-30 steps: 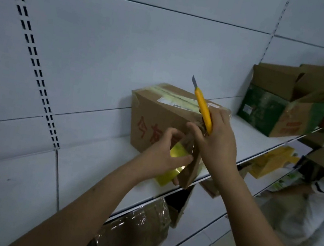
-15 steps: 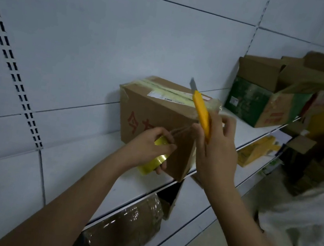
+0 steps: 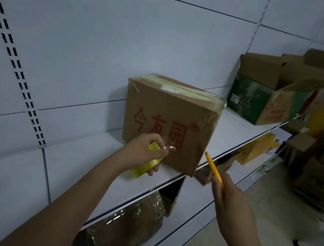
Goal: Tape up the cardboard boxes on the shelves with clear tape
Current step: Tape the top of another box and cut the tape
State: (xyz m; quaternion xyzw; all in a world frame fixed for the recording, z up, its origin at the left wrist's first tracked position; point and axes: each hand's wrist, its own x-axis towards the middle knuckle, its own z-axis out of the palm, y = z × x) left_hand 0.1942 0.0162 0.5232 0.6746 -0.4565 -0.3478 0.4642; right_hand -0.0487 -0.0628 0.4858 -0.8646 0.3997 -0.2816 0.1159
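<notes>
The left hand (image 3: 144, 151) has its grip closed around a yellow-cored roll of clear tape (image 3: 147, 165), fingers curled over the roll's rim, with a short crinkled end of tape pinched near the fingertips. That hand sits just in front of the taped cardboard box (image 3: 167, 121), at the box's lower left corner, close to its front face; whether the tape end touches the cardboard cannot be told.

The right hand (image 3: 232, 205) grips a yellow utility knife (image 3: 214, 168), fingers wrapped round the lower handle, the tip pointing up and left toward the box's lower right corner. The knife stands just off that corner, apart from the cardboard.

The box stands upright on the white shelf (image 3: 82, 153), near its front edge, flaps closed, with strips of tape along the top seam and down the right edge, and red characters printed on the front. Well to the right of the box, on the same shelf, stands an open green and brown carton (image 3: 264, 99) with its flaps raised. Below the box, on a lower shelf, lies a film-wrapped brown bundle (image 3: 121, 229). Behind the box is a white panelled back wall (image 3: 106, 42).
</notes>
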